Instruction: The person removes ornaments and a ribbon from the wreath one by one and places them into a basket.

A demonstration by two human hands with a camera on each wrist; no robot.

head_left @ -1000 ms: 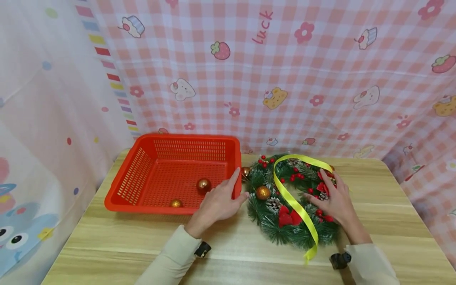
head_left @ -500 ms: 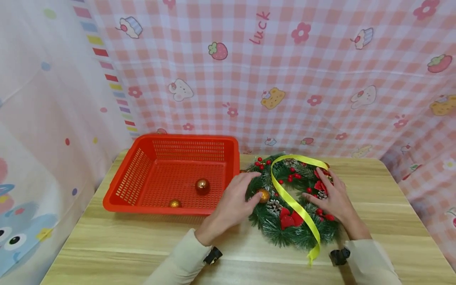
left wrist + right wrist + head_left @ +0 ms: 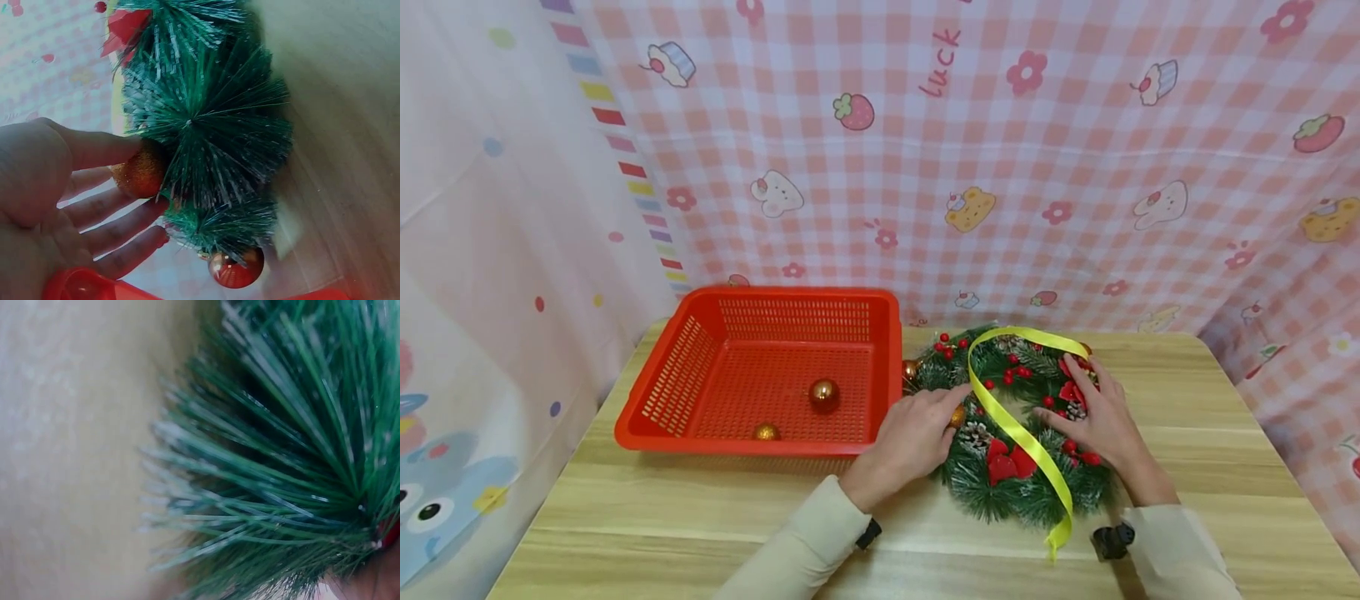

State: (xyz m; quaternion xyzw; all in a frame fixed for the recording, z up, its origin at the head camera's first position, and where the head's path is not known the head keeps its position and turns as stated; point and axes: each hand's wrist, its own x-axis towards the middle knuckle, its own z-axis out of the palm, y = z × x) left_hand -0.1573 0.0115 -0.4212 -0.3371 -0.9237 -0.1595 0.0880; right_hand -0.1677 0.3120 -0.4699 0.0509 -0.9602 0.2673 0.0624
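A green Christmas wreath (image 3: 981, 492) with red berries, pine cones and red flowers lies flat on the table. My left hand (image 3: 913, 437) is at its left side, thumb and fingers around a gold glitter bauble (image 3: 139, 174) set against the needles. Most of that bauble is hidden by the hand in the head view. On the wreath's right side rests my right hand (image 3: 1101, 421), fingers spread over a red flower and thumb toward the centre hole. A yellow ribbon (image 3: 1017, 432) curves loosely across the wreath. One shiny copper bauble (image 3: 236, 269) shows at the wreath's outer left edge.
Left of the wreath stands a red plastic basket (image 3: 722, 446), its right wall close to the left hand. Inside lie a shiny copper bauble (image 3: 823, 394) and a smaller gold glitter one (image 3: 767, 432). A pink checked curtain (image 3: 880, 183) hangs behind the wooden table (image 3: 647, 517).
My left hand has moved right from the basket's edge onto the wreath and closed its fingers around the gold glitter bauble. The right hand has stayed on the wreath's right side.
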